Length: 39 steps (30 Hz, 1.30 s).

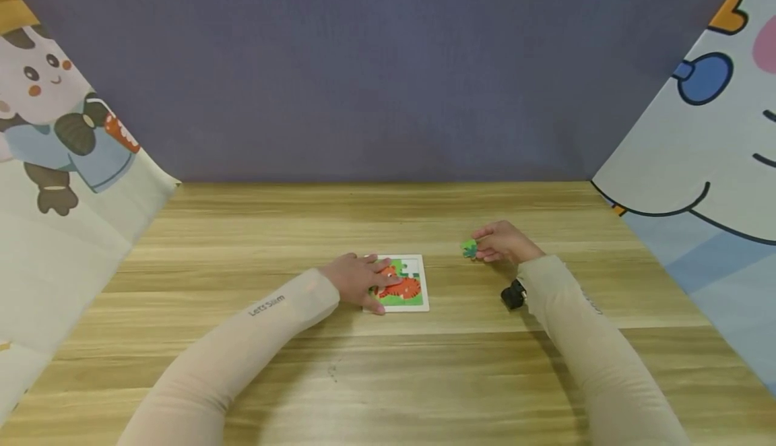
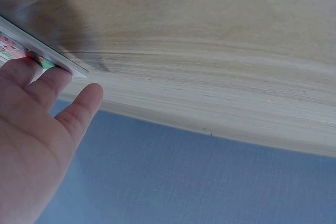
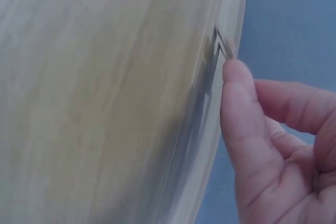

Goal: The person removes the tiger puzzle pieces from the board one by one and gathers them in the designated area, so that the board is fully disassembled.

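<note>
On the wooden table lies a small square jigsaw puzzle in a white frame, with an orange tiger-like animal on green. A white patch shows near its upper right corner. My left hand rests across its left part with fingers spread, hiding that side. The left wrist view has the fingers lying over the frame's edge. To the right of the puzzle, my right hand pinches a green puzzle piece above the table. In the right wrist view that piece appears edge-on at the fingertips.
A black wrist device sits by the right cuff. Behind the wooden table rises a plain blue-grey wall. Cartoon-printed sheets line the left side and the right side.
</note>
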Motion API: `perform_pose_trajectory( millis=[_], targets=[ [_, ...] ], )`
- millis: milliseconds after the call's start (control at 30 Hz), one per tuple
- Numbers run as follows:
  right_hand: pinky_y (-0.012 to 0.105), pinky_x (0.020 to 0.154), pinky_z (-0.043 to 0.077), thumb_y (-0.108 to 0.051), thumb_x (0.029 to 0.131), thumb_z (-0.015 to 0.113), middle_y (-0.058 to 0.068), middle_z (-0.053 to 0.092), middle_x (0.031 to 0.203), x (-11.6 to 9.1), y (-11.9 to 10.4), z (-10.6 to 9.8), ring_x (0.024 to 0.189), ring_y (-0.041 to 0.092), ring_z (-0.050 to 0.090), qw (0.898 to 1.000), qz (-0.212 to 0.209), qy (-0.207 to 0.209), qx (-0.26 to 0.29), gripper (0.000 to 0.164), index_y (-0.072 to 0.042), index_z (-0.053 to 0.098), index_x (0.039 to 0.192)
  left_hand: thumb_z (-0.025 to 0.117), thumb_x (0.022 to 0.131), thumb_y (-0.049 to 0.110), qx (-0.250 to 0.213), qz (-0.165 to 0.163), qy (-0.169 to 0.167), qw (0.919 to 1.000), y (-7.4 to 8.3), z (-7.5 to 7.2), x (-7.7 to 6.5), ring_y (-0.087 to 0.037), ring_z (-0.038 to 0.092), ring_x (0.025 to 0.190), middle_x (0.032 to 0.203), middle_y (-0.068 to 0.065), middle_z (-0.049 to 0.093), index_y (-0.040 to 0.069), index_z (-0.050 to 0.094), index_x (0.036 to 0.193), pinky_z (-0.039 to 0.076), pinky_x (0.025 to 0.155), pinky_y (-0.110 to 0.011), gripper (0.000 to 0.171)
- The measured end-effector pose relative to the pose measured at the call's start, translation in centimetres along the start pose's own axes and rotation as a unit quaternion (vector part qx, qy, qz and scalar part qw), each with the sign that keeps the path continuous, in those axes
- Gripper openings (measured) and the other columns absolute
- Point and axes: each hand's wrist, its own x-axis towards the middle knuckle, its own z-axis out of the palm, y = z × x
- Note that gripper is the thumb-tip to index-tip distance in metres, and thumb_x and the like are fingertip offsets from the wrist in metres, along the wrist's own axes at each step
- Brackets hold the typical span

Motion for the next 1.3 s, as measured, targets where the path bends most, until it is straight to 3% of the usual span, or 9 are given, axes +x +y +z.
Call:
perform_pose_trajectory(
  millis=[500,867,1133,1300],
  targets=[
    [0.019,0.056,0.053,0.009,0.09,0.047,0.003,0.063,0.072,0.6,0.1,0.4,0.057,0.005,0.061,1.0,0.005,0.009,-0.023,0.044,0.019,0.038,0.133,0.051,0.087,0.065,-0.002,0.003,0.003,1.0,-0.2,0.2,0.2,-0.025,0.017,0.144,0.159,0.001,0.016,0.037,0.03,0.15,0.026,0.112,-0.046,0.072],
    [0.022,0.058,0.054,0.004,0.089,0.055,0.004,0.063,0.074,0.0,-0.5,1.2,0.057,0.007,0.058,0.997,-0.019,0.017,-0.071,0.047,0.019,0.041,0.131,0.052,0.087,0.064,-0.008,0.004,0.008,0.9999,-0.3,0.2,0.2,-0.025,0.017,0.144,0.159,0.001,0.016,0.038,0.03,0.15,0.025,0.112,-0.047,0.072],
    [0.028,0.067,0.056,0.001,0.09,0.058,0.009,0.066,0.084,-0.2,-1.0,2.0,0.067,0.012,0.062,0.993,-0.026,0.005,-0.113,0.046,0.015,0.045,0.132,0.052,0.087,0.063,-0.006,0.01,0.009,0.9999,-0.3,0.1,0.0,-0.026,0.019,0.144,0.159,0.0,0.017,0.036,0.031,0.15,0.026,0.112,-0.047,0.071],
    [0.026,0.062,0.054,0.0,0.087,0.06,0.006,0.066,0.079,-0.1,-1.2,2.7,0.065,0.01,0.06,0.991,-0.031,0.001,-0.133,0.045,0.013,0.049,0.129,0.051,0.087,0.064,-0.001,0.005,0.004,1.0,-0.1,-0.1,0.0,-0.025,0.018,0.144,0.159,0.001,0.016,0.037,0.031,0.15,0.026,0.112,-0.046,0.072]
  ],
)
